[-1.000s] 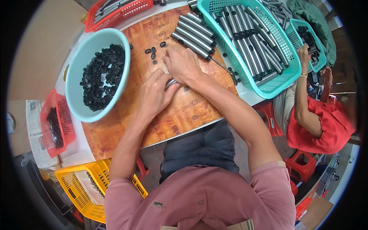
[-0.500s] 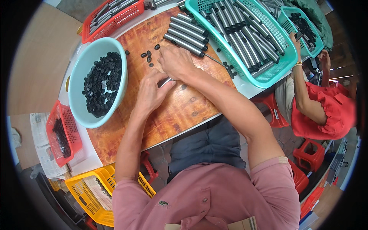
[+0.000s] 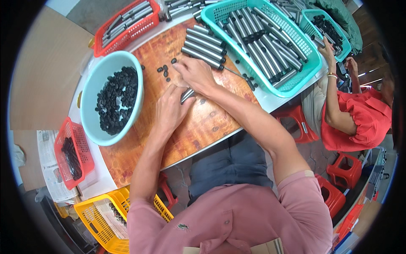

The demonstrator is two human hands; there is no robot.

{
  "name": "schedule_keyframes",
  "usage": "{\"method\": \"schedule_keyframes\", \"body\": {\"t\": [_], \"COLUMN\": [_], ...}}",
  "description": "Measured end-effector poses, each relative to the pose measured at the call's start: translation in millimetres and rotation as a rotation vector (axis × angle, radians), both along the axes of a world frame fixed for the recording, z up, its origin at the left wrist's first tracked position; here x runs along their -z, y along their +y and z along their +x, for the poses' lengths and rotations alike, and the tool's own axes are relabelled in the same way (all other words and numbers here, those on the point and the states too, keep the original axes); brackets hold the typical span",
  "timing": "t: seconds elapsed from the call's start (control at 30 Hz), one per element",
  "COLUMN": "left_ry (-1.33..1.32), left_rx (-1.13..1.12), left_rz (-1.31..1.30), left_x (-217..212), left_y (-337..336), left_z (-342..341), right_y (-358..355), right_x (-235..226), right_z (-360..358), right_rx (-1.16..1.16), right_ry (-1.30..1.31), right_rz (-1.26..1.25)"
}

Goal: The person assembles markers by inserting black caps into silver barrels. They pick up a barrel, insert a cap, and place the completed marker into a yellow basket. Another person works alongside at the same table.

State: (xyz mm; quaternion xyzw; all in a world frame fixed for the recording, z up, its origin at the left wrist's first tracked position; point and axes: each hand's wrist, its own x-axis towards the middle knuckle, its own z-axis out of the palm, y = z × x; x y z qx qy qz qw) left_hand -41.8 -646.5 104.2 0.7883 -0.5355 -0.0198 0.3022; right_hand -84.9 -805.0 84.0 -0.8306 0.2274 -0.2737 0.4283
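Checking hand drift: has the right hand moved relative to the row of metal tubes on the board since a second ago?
No. The right hand remains just below the row of metal tubes, meeting the left hand over a tube.

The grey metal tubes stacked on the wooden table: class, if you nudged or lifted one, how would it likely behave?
The grey metal tubes look round and smooth, so a sideways push would probably roll one across the wooden table. They appear straight and rigid, so one should stay stiff when lifted. Their sheen suggests metal, likely rather slippery and heavy for its size.
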Motion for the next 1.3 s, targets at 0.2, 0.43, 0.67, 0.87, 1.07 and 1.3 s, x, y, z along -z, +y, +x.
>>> {"method": "schedule_keyframes", "body": {"t": [0.2, 0.43, 0.67, 0.87, 1.07, 1.3], "left_ry": [0.809, 1.574, 1.716, 1.693, 1.584, 1.602], "left_rx": [-0.18, -0.023, 0.011, 0.004, 0.028, 0.028], "left_rz": [-0.093, -0.387, -0.454, -0.401, -0.451, -0.472], "left_x": [0, 17, 24, 22, 15, 18], "left_y": [-8, 0, 5, 1, 8, 7], "left_z": [27, 47, 49, 47, 53, 43], "right_y": [-3, 17, 101, 135, 180, 97], "right_x": [6, -7, -166, -201, -175, -172], "right_z": [-4, -18, -167, -166, -142, -136], "right_rx": [0.106, -0.039, -0.458, -0.708, -0.461, -0.34], "right_ry": [-0.32, -0.5, -0.105, -0.637, -0.938, -0.007], "right_rz": [0.115, -0.176, -0.689, -0.356, -0.138, -0.647]}}
